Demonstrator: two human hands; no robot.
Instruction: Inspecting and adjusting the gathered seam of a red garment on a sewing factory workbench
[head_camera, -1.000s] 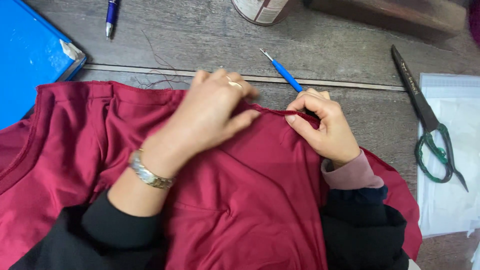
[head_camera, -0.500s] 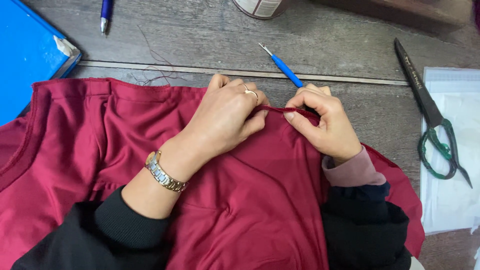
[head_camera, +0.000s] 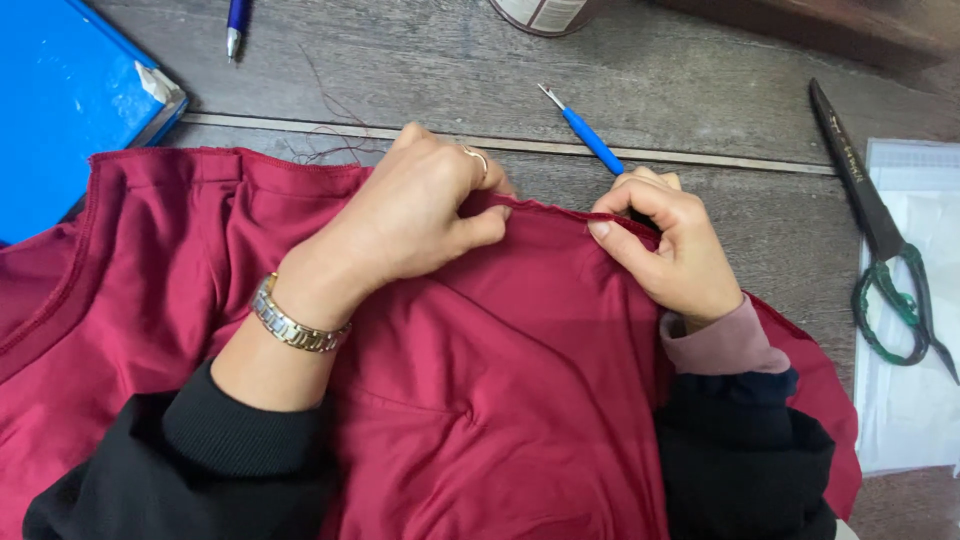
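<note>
A dark red garment (head_camera: 500, 380) lies spread on a grey wooden table (head_camera: 700, 80). My left hand (head_camera: 410, 215), with a ring and a metal wristwatch, pinches the garment's upper edge between thumb and fingers. My right hand (head_camera: 670, 245) grips the same edge a little to the right, and the blue handle of a seam ripper (head_camera: 590, 138) sticks out from under its fingers, metal tip pointing up and left. The stretch of edge between both hands is pulled taut. Loose red threads (head_camera: 325, 140) lie on the table by the edge.
Large dark scissors with green handles (head_camera: 880, 240) lie at the right, partly on a clear plastic bag (head_camera: 915, 400). A blue box (head_camera: 60, 110) sits at the upper left. A blue pen (head_camera: 236, 22) and a round container (head_camera: 545, 12) rest at the top edge.
My left hand has slid left along the edge, widening the gap between the hands. More of my wristwatch and forearm shows.
</note>
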